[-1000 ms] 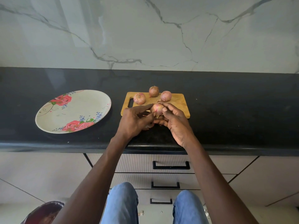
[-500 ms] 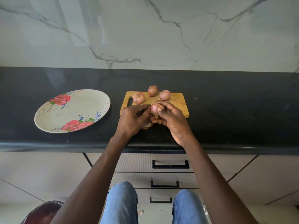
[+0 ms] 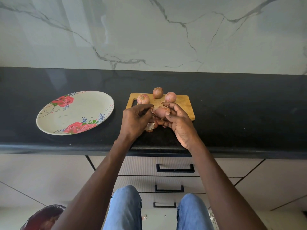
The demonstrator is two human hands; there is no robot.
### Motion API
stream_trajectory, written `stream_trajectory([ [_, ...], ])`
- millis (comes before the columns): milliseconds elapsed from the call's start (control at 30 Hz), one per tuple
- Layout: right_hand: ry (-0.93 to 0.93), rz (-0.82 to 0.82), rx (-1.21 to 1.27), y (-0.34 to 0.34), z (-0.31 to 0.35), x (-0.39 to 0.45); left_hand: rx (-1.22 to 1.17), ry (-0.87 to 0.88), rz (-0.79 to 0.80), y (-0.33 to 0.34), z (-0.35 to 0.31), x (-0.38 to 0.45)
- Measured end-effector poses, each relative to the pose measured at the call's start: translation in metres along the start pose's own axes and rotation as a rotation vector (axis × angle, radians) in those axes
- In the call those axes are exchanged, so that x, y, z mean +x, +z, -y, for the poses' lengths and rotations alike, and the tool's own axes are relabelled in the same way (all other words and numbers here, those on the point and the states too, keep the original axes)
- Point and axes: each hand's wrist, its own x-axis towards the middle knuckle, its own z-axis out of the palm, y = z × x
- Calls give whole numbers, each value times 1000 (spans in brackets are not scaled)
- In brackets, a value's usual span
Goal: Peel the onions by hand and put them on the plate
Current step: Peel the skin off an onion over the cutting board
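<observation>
The right hand [image 3: 178, 121] holds one onion [image 3: 162, 112] over the near edge of the cutting board [image 3: 183, 103], fingers and thumb curled round it. The onion's fibrous root end points up and away from the person, toward the wall; its long axis runs roughly front to back, tilted. The left hand [image 3: 135, 121] sits just beside the onion on its left, fingers bent and fingertips at the onion's skin; what it pinches, if anything, cannot be told. Loose pieces of peel [image 3: 150, 127] lie on the bench [image 3: 232, 113] under and between the two hands.

Onions counted: four. Three unpeeled onions rest at the far side of the board: one at left [image 3: 143, 99] with its root end facing the camera, one at the far middle [image 3: 158, 92] lying partly over the board's far edge, one at right [image 3: 170, 97].

Cutting boards: one, wooden, with a handle slot at its left end. Plates: one plate [image 3: 93, 107], floral, on the bench well left of the board, with no onion on it.

No readable brand, label or writing is visible.
</observation>
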Motion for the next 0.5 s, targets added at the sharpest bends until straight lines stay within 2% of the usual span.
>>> stream_trajectory([
  [300,-12,6,44,1,3,-2,-24,-33,-41,-1,-3,0],
  [500,-41,-38,-64,4,4,-3,-31,-33,-31,-2,-5,-1],
])
